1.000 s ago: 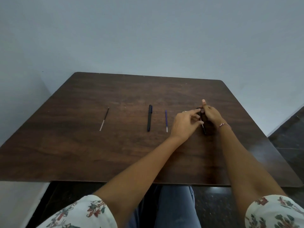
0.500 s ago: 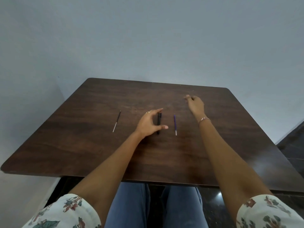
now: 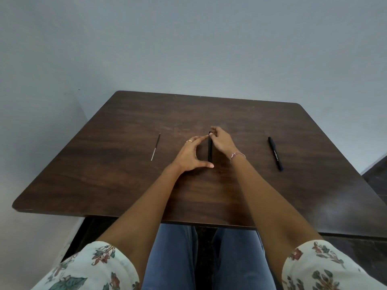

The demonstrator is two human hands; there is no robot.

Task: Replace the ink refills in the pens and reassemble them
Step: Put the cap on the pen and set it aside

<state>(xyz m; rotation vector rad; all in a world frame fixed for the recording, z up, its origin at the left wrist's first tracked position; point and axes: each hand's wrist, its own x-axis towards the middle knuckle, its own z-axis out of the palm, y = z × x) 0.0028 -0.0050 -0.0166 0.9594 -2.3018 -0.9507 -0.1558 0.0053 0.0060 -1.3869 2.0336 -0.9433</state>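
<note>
A black pen lies lengthwise in the middle of the dark wooden table. My left hand rests beside it on the left, index finger stretched to its far end and thumb reaching past its near end. My right hand pinches the pen's far end with curled fingertips. A second black pen lies alone to the right. A thin refill with a pale tip lies to the left. The blue refill is hidden from view.
The table stands against a plain grey-blue wall. Its near edge is above my lap in blue jeans. Dark floor shows past the right edge.
My right hand has come from further back on the table to the middle pen's far end. My left hand stays at that pen. The view has shifted, showing the second pen at right.
</note>
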